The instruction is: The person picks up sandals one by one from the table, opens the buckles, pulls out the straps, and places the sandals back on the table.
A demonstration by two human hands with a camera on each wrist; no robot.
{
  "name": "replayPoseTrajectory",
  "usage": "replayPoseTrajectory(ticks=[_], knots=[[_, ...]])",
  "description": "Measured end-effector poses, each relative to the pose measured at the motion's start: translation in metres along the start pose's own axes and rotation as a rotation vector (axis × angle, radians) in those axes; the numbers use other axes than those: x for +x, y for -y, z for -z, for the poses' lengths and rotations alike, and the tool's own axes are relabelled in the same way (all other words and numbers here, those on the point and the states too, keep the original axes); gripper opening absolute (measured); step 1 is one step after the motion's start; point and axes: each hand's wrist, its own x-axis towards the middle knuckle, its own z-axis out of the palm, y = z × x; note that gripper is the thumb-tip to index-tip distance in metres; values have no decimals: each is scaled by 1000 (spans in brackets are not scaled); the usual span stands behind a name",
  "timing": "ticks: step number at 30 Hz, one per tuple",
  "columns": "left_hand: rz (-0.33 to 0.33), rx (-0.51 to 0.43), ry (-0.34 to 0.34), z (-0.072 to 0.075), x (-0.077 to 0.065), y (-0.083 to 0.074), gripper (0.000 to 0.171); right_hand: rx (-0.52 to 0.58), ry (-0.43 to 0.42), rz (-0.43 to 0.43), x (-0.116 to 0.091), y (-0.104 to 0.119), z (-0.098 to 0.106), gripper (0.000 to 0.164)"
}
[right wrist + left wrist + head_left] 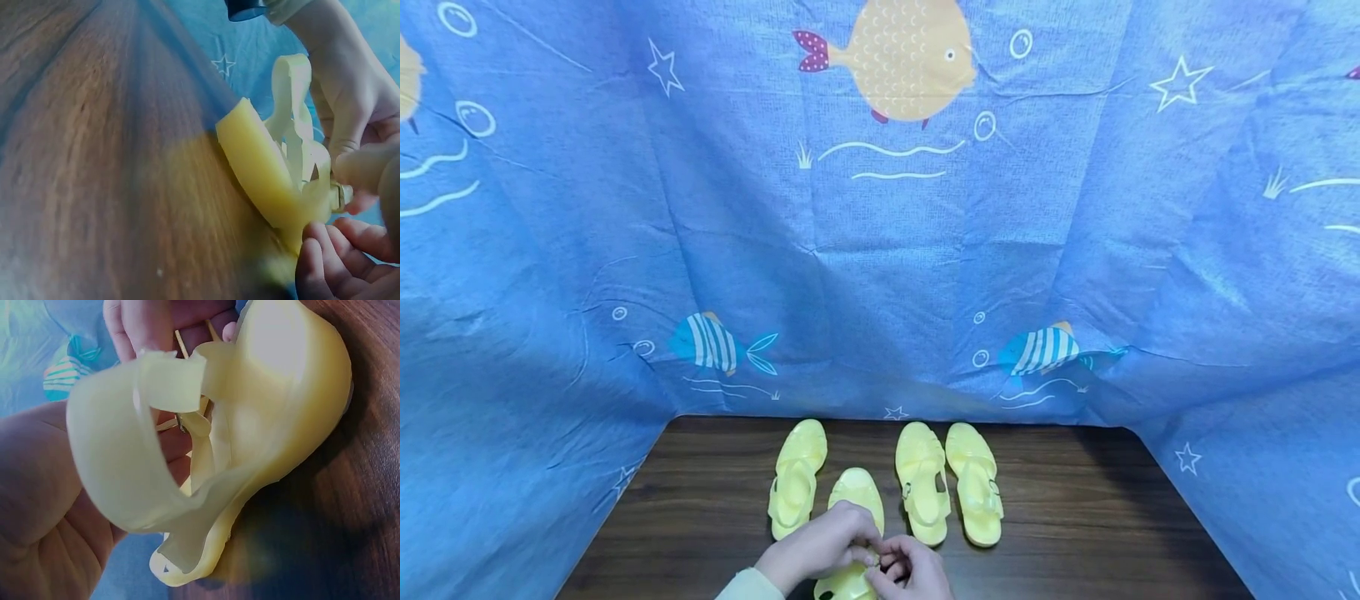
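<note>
A yellow jelly sandal (856, 487) sits at the table's front, toe pointing away, partly covered by both hands. Reaching over it from the left, my left hand (827, 542) pinches the ankle strap near the buckle. From the right side, my right hand (917, 571) has its fingers curled at the same strap. In the right wrist view the small buckle (340, 197) shows between the fingertips. The heel strap (106, 450) stands up in a loop in the left wrist view. Whether the strap runs through the buckle is hard to tell.
Another yellow sandal (796, 483) lies to the left. Two more, a sandal (922, 483) and its neighbour (976, 492), lie side by side on the right. A blue fish-print curtain (880, 292) surrounds the dark wooden table (1090, 517) at the back and sides.
</note>
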Motion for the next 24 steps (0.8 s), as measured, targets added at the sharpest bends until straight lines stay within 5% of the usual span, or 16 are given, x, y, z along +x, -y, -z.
replayPoseTrajectory(ticks=[9,24], knots=[[19,15,-27,-5,-2,-1,8,-113,-43,141,1,-1,-1,16],[101,-15,-64,-3,-5,-1,7,-177,-77,194,0,-3,-5,10]])
